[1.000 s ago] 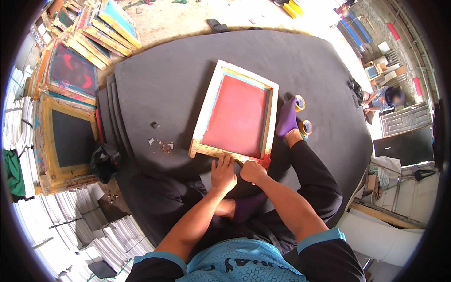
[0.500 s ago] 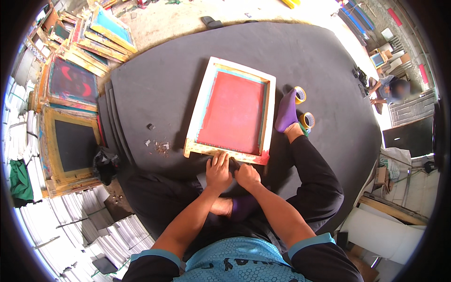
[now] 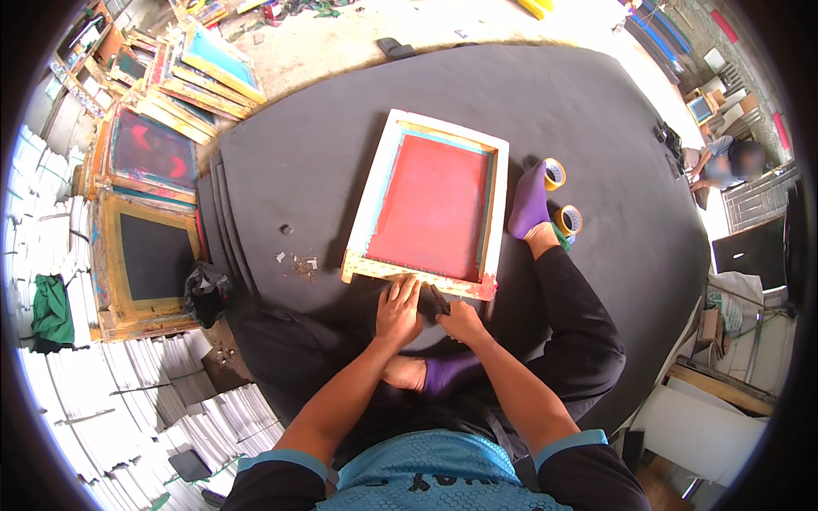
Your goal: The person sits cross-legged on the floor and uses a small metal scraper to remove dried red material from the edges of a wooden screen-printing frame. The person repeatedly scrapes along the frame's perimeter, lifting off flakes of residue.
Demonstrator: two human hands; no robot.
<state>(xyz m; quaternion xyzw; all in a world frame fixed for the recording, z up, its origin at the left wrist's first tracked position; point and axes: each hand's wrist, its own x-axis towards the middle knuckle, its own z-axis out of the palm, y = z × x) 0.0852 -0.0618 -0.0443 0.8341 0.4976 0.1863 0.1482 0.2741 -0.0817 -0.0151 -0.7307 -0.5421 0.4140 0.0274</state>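
Note:
A wooden screen-printing frame (image 3: pixel 508 183) with red mesh lies before me, its near bar covered in staples or marks. My left hand (image 3: pixel 399 315) grips the middle of that near bar, fingertips over its edge; the thumb is partly hidden. Just right of it, my right hand (image 3: pixel 461 321) is closed round a slim dark tool (image 3: pixel 440 300), whose tip points up at the same bar. Its exact kind is too small to make out. Beside the frame's right side rests my foot in a purple sock (image 3: pixel 528 203).
Two yellow tape rolls (image 3: pixel 555 175) (image 3: pixel 568 221) stand by my foot on the black mat (image 3: pixel 613 170). Small scraps (image 3: pixel 304 266) lie left of the frame. More frames (image 3: pixel 153 153) lean at the left, above white paper stacks (image 3: pixel 128 400). Another person (image 3: pixel 724 162) sits far right.
My right hand has shifted slightly away from the left one, and more of the dark tool shows. The whole view has moved a little; the left hand stays at the bar.

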